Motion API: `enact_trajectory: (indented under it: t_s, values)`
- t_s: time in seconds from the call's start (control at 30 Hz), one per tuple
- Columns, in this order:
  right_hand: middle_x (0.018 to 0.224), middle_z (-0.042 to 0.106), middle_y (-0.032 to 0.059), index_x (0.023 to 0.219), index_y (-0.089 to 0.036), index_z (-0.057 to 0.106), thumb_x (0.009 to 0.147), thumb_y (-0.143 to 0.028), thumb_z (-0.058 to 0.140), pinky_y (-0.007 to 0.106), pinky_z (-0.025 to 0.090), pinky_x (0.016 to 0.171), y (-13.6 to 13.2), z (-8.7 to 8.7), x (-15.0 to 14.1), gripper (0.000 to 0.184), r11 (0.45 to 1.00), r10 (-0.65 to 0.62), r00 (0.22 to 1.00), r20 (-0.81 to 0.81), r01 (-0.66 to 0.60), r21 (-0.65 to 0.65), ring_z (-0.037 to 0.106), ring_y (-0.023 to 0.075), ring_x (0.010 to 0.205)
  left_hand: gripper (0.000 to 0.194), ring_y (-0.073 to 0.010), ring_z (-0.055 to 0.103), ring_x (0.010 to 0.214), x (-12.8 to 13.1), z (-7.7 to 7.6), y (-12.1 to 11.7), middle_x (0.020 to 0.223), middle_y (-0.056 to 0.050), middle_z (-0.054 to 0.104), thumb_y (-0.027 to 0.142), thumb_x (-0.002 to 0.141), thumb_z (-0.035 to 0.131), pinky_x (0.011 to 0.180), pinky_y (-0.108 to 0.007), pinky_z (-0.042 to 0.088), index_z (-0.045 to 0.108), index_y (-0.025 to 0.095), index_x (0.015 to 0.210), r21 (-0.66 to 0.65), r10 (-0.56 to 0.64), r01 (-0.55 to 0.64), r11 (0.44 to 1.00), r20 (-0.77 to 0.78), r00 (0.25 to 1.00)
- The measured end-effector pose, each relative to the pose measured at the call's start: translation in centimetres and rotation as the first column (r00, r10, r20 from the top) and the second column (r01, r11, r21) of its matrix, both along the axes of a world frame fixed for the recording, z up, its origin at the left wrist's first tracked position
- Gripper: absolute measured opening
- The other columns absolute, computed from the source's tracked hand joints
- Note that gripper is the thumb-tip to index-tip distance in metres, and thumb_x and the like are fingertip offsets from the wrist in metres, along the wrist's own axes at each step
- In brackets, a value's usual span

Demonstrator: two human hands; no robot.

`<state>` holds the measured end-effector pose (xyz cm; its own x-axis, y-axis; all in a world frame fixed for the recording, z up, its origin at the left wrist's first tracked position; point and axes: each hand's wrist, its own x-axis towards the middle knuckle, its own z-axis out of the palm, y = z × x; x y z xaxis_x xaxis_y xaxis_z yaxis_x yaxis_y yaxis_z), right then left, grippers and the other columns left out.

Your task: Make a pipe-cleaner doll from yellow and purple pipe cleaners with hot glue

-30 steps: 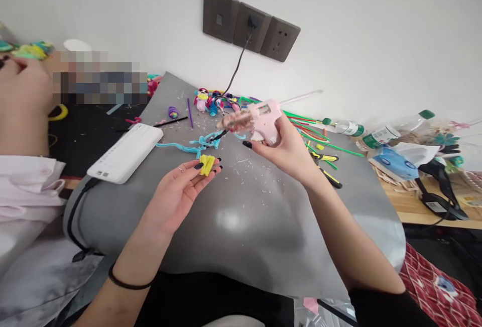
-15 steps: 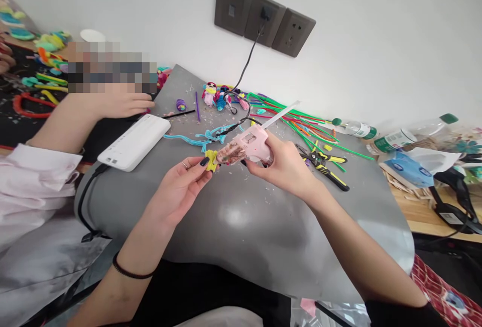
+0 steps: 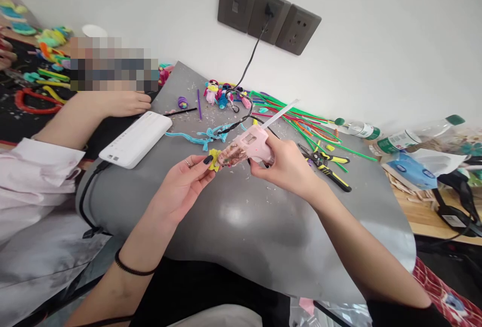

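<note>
My right hand (image 3: 288,166) is closed around a pink hot glue gun (image 3: 253,142), with a clear glue stick (image 3: 280,113) jutting from its back end. The gun's nozzle end points left, at a small yellow fuzzy piece (image 3: 215,159) that looks like bent pipe cleaner. Thumb and fingers of my left hand (image 3: 190,179) pinch this piece. Nozzle and piece meet or nearly meet; the exact contact is hidden. Beyond the gun lies a tangle of light-blue pipe cleaners (image 3: 205,137) on the grey mat (image 3: 226,236).
A white power bank (image 3: 136,139) lies at left beside another person's hand (image 3: 126,103). Behind are small pipe-cleaner dolls (image 3: 213,94) and loose green pipe cleaners (image 3: 274,100). Yellow-black pliers (image 3: 329,166), bottles (image 3: 395,141) and a tissue pack (image 3: 412,169) are at right. A black cord (image 3: 251,58) runs to the wall socket.
The view has shifted slightly. Both hands keep their grips, and the yellow piece has turned a little at the nozzle.
</note>
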<state>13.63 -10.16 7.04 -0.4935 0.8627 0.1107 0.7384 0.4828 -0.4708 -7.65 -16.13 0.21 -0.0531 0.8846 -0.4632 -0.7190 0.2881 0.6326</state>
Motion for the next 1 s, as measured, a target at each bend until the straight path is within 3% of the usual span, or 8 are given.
enact_trajectory:
  t_s: [0.2, 1.0]
  values:
    - [0.061, 0.048, -0.0057, 0.079, -0.023, 0.043, 0.072, -0.026, 0.06, 0.027, 0.027, 0.058, 0.14, 0.13, 0.02, 0.019, 1.0, -0.022, 0.999, 0.046, 0.023, -0.006, 0.035, 0.0107, 0.054, 0.052, -0.0127, 0.071, 0.076, 0.11, 0.08, 0.06, 0.079, -0.004, 0.078, 0.029, 0.034, 0.109, 0.07, -0.02, 0.06, 0.075, 0.013, 0.071, -0.017, -0.013, 0.012, 1.0, -0.02, 1.0]
    - [0.057, 0.037, -0.0076, 0.074, -0.025, 0.035, 0.071, -0.021, 0.054, 0.027, 0.024, 0.058, 0.46, 0.26, 0.46, 0.02, 0.999, 0.034, 0.998, 0.054, -0.035, 0.02, 0.028, 0.0103, 0.053, 0.053, -0.0122, 0.068, 0.076, 0.05, -0.12, -0.02, 0.08, -0.003, 0.077, 0.032, 0.035, 0.109, 0.069, -0.021, 0.055, 0.077, 0.016, 0.074, 0.001, -0.021, 0.021, 1.0, -0.061, 0.998]
